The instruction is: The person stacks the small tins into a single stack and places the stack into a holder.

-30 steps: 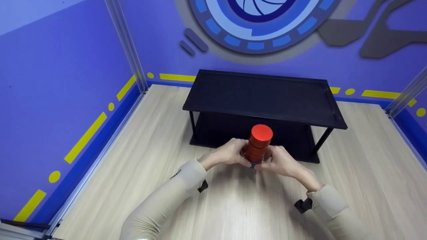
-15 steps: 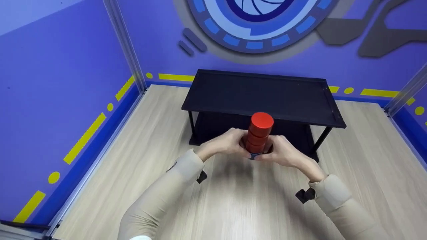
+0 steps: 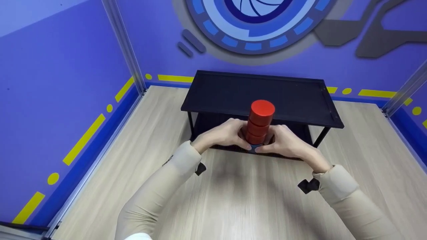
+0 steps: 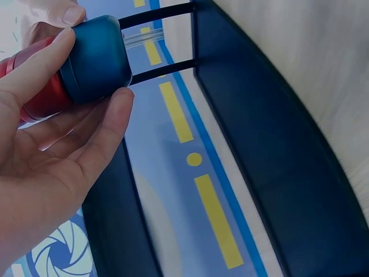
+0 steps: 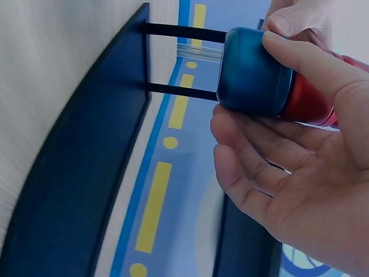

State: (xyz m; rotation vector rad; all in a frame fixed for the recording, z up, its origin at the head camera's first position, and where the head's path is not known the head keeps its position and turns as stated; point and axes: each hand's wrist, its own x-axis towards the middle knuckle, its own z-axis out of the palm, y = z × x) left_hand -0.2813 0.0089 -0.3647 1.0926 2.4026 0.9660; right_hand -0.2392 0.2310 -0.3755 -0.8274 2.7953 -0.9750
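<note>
A column of several red cylinders (image 3: pixel 260 123) stands upright on a blue cylinder (image 4: pixel 98 57), held off the table. My left hand (image 3: pixel 230 132) grips the lower part from the left, thumb on the near side and fingers curled behind. From the right, my right hand (image 3: pixel 285 142) holds the same part, its thumb close to the left one. In the right wrist view the blue cylinder (image 5: pixel 253 72) lies between thumb and fingers, with red cylinders (image 5: pixel 311 98) beyond it. The black two-tier shelf (image 3: pixel 233 93) is just behind the column; the hands hide part of its lower tier.
The shelf's thin posts (image 3: pixel 321 137) rise between its tiers at the front corners. A wooden table (image 3: pixel 220 200) spreads around it. Patterned blue panels (image 3: pixel 66 83) with metal corner profiles (image 3: pixel 123 46) enclose the table at the left, back and right.
Both hands have raised the red and blue column from near the tabletop. Its red top now overlaps the upper tier in the head view. The grip looks the same, and the shelf stays put.
</note>
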